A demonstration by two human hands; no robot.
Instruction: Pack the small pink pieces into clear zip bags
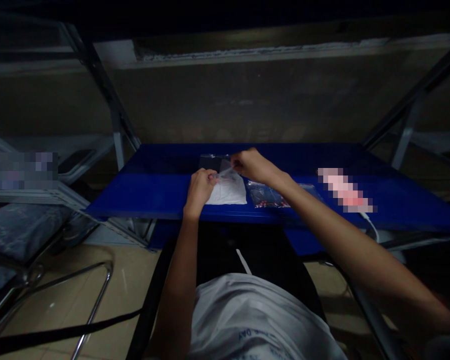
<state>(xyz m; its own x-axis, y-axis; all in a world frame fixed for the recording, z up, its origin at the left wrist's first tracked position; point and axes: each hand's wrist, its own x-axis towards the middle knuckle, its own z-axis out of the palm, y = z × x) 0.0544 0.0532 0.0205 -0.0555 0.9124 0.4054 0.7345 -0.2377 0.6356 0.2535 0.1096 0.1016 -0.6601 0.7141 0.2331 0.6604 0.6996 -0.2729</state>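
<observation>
A white folded tissue or cloth point(228, 194) lies flat near the front edge of the blue table. At its left side is my left hand point(200, 189), fingers closed in a pinch over its upper corner. My right hand point(251, 165) is above and to the right, its fingertips closed on a thin, see-through plastic film point(227, 167). The film stretches down toward my left fingertips, which also appear to pinch it. Behind my hands lies a clear plastic bag point(209, 161). Just right of the tissue, partly covered by my right forearm, is a clear bag of small pinkish beads point(264, 196).
The blue tabletop point(161, 185) has metal frame legs at both sides. A blurred-out pink object point(341, 190) lies at the right, with a white cable point(371, 225) beside it. A chair with a chrome frame point(101, 290) stands at the lower left.
</observation>
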